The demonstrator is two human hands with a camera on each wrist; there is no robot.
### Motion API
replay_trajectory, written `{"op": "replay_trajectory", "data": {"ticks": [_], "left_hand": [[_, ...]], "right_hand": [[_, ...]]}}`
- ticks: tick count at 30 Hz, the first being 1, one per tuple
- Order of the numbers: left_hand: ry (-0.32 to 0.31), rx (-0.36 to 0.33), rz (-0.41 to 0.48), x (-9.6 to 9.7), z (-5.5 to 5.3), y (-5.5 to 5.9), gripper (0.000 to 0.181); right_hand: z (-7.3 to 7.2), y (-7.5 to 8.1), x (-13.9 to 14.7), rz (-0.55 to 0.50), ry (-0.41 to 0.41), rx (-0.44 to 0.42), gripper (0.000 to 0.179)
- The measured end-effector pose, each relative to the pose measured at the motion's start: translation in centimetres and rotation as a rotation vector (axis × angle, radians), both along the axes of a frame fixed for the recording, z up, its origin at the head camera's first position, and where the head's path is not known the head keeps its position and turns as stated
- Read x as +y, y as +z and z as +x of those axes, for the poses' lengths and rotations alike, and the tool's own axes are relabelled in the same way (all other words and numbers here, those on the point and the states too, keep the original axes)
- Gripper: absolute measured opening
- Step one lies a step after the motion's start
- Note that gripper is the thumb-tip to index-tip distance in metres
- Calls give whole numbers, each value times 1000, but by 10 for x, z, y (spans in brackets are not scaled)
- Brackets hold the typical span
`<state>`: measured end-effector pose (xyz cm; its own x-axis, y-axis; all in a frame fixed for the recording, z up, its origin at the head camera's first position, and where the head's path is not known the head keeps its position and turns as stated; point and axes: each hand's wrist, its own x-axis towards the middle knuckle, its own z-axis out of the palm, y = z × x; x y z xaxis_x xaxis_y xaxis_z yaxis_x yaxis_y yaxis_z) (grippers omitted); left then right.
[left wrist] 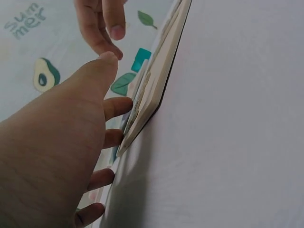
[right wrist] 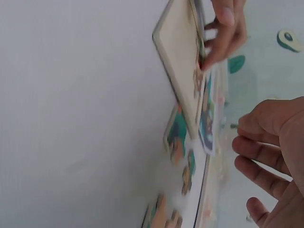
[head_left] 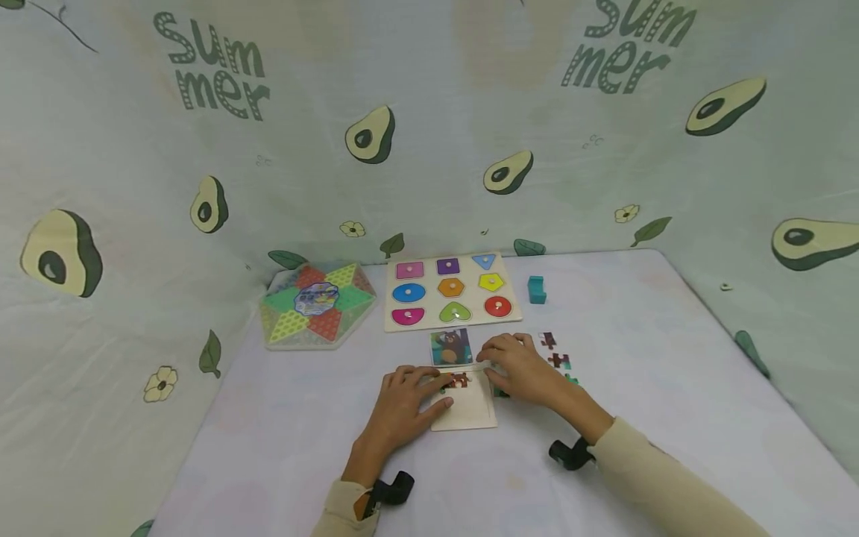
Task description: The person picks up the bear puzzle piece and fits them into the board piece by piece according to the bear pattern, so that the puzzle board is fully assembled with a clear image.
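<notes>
A shallow wooden puzzle tray (head_left: 466, 414) lies on the table, with a brown bear puzzle piece (head_left: 460, 380) near its top edge. My left hand (head_left: 405, 406) rests at the tray's left side, index fingertip at that piece and thumb over the bare wood. Over the tray's upper right corner is my right hand (head_left: 523, 369), fingers loosely bent; the right wrist view shows nothing between its fingers (right wrist: 259, 149). Just beyond the tray lies a bear picture card (head_left: 451, 347). A green-and-brown piece (right wrist: 176, 133) sits beside the tray's right edge, partly under the right hand in the head view.
More loose puzzle pieces (head_left: 559, 361) lie right of the right hand. Behind stand a shape board (head_left: 436, 302) with coloured knobbed shapes, a star-patterned game box (head_left: 295, 339) at left and a small teal block (head_left: 537, 290) at right. A patterned cloth (head_left: 429, 201) hangs behind the table.
</notes>
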<state>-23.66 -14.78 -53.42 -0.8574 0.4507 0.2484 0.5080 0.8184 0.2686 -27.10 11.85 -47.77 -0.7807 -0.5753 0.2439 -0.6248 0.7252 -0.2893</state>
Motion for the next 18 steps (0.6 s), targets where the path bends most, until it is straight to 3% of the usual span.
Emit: {"op": "replay_trajectory", "data": {"ticks": [6,18], "left_hand": [[21,8,-38,4,4,-1,53],[31,-54,-33,4,4,1,52]], "right_hand": [[-11,2,31,3,-77,-8,21],[-28,3,79,46,-210,-36,25]]}}
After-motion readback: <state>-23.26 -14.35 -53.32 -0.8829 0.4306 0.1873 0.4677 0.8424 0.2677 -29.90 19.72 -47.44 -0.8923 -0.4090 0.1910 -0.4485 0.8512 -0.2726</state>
